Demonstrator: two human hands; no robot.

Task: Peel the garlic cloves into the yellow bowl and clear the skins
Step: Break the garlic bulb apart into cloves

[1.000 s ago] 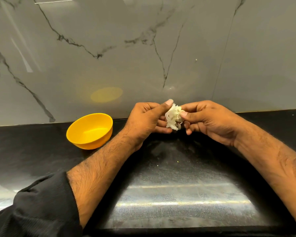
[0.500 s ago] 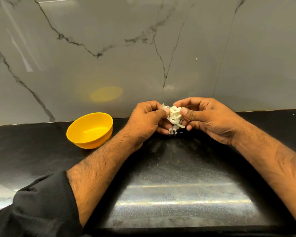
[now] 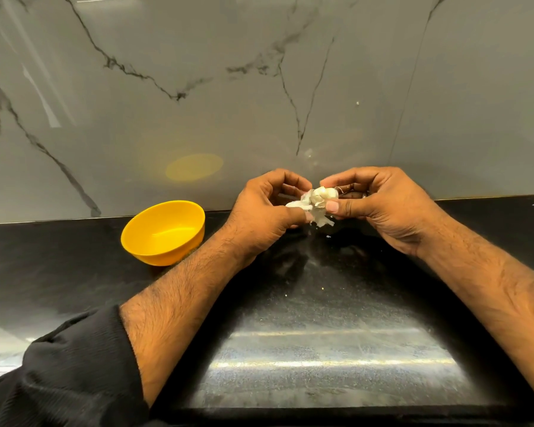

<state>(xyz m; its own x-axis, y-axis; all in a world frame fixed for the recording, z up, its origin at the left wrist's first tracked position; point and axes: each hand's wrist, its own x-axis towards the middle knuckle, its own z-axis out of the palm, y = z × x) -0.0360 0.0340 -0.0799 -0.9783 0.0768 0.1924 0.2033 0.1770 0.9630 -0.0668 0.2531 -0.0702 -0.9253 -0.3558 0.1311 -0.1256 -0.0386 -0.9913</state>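
Above the black desk (image 3: pixel 321 303), close to a grey marble-patterned wall (image 3: pixel 259 72), a person's two bare hands meet around a garlic bulb (image 3: pixel 322 195) held clear of the surface. At the centre of the grip, the right hand (image 3: pixel 386 208) curls round the bulb, its thumb pressed against the near side and its fingers bent over the top, while the left hand (image 3: pixel 259 214) pinches a loose flap of papery white skin (image 3: pixel 298 204) that stands out from the bulb's left side. More torn skin hangs just beneath the grip, ragged and pale, apart from the desk below it. Well to the left of the grip, the yellow bowl (image 3: pixel 164 232) stands upright on the desk near the foot of the wall, with nothing visible inside it; its colour shows as a soft yellow reflection (image 3: pixel 194 167) on the wall above and to the right of it. A few tiny pale crumbs (image 3: pixel 285 295) lie on the desk on the near side of the grip, between the two forearms. A black sleeve (image 3: pixel 68 374) covers the left arm up to mid-forearm; the right forearm is bare. Nearer the camera, a band of light glints across the polished desk top.
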